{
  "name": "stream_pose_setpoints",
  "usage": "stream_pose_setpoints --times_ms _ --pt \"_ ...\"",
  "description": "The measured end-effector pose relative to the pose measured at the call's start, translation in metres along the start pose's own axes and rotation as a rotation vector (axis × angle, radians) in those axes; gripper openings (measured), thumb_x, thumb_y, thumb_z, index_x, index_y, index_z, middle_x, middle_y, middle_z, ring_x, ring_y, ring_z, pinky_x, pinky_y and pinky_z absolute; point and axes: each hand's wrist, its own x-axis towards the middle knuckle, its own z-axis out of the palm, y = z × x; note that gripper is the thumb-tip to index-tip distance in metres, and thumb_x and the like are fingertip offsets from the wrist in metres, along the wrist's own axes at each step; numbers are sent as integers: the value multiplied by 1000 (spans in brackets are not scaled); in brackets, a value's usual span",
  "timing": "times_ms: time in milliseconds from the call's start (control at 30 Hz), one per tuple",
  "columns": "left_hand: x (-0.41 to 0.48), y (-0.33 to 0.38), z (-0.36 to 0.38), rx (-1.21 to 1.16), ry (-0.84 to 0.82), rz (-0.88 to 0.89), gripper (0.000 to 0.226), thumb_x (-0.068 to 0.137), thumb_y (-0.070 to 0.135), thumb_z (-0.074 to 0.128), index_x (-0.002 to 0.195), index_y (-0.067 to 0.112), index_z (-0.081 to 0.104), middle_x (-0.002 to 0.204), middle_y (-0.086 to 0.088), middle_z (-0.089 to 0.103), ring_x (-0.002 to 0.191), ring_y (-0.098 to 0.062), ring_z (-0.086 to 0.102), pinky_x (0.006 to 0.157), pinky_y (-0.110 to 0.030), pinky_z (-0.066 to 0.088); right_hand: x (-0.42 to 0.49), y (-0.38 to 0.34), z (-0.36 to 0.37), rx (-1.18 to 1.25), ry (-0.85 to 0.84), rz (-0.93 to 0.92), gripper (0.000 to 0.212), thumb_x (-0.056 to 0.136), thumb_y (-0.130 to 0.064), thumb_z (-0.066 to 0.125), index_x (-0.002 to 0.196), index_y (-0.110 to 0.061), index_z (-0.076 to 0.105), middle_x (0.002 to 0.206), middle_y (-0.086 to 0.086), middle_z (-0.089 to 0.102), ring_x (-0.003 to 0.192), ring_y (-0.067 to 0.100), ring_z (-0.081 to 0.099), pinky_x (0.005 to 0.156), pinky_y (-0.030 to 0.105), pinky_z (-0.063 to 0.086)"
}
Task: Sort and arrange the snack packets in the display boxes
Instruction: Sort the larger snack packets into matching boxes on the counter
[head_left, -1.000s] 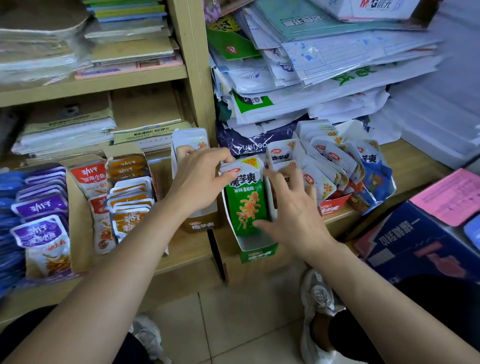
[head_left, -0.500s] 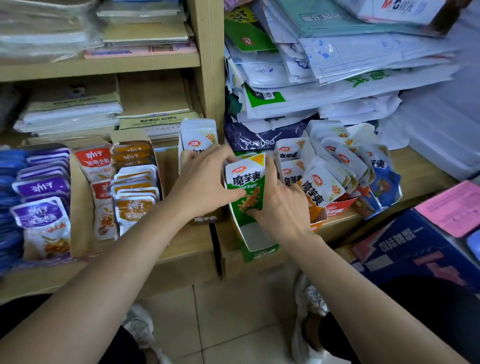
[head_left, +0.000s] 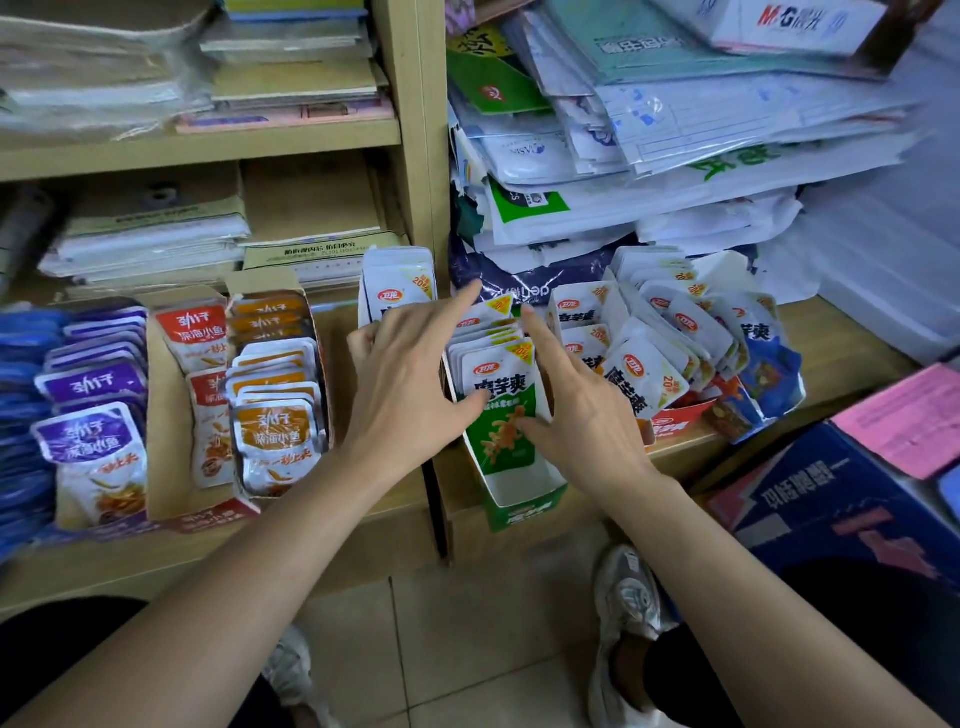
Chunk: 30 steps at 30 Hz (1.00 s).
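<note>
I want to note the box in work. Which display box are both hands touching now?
The green display box, in the middle. The left hand and right hand flank its green-and-white packets; the orange, purple and red boxes stand untouched.

bare forearms, black trousers (head_left: 727, 675); grey-white sneakers (head_left: 628, 597)

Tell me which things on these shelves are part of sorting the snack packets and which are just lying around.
Part of the job:
green packets in the green display box
left hand and right hand flanking that stack
orange packets
purple packets
loose white packets

Just lying about:
paper stacks
plastic mailer bags
blue carton
pink sheet
</note>
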Motion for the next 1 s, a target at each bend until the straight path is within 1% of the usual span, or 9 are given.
stream_pose_setpoints --times_ms 133,267,333,433,567,633,733,900,1000 --pt "2 -3 2 47 9 9 76 72 48 78 143 36 53 140 15 56 132 -14 40 92 -35 23 3 2 3 15 19 -29 107 78 -22 84 158 -37 15 108 3 65 73 22 64 61 39 57" --pt "9 -7 2 -48 -3 -9 65 80 62 59 139 36 58 134 15 60 124 -14 42 90 -34 22 8 -1 2 15 24 -30 98 77 -20 84 154 -34 24 115 0 63 70 20 62 57 34 54" --pt "18 -8 -1 -195 35 -21 54 89 54 53 138 33 60 116 20 67 110 -10 51 89 -36 27 9 -2 1 4 10 -23 104 76 -22 85 156 -34 19 118 2 64 69 20 63 56 33 53" --pt "41 -15 -9 -219 67 9 25 95 37 60 111 31 77 90 23 70 90 -11 58 84 -40 43 11 -3 -4 -11 -35 -19 109 80 -28 84 159 -36 9 129 3 60 76 21 64 58 33 52" --pt "57 -20 -9 -237 -5 -57 15 96 26 66 95 26 81 87 13 76 79 -6 63 74 -36 54 15 -3 -9 10 -82 3 100 82 -28 81 155 -39 14 144 -1 50 88 22 66 59 29 47" --pt "55 -19 -9 -259 118 -22 15 97 23 66 95 21 80 87 11 76 78 -6 65 72 -31 54 15 -3 -7 13 -80 7 94 82 -27 80 151 -39 17 137 -3 53 80 20 64 56 29 45" --pt "56 -15 -14 -303 268 27 14 96 20 67 94 17 80 85 10 74 73 -3 62 67 -20 48 14 -2 -4 11 -72 7 91 82 -28 80 149 -38 19 130 -3 57 79 18 63 60 34 54" --pt "58 -16 -17 -238 43 -50 10 89 24 76 94 30 82 72 16 68 75 -4 54 71 -34 50 14 -1 -3 23 -64 -3 96 83 -28 80 154 -37 15 131 -2 59 86 19 66 67 34 56" --pt "59 -15 -18 -257 -59 -72 10 89 18 76 93 25 82 67 32 50 74 16 51 63 -8 36 13 -2 -3 22 -62 -5 98 84 -29 80 155 -38 12 130 -2 59 89 18 66 68 33 57"
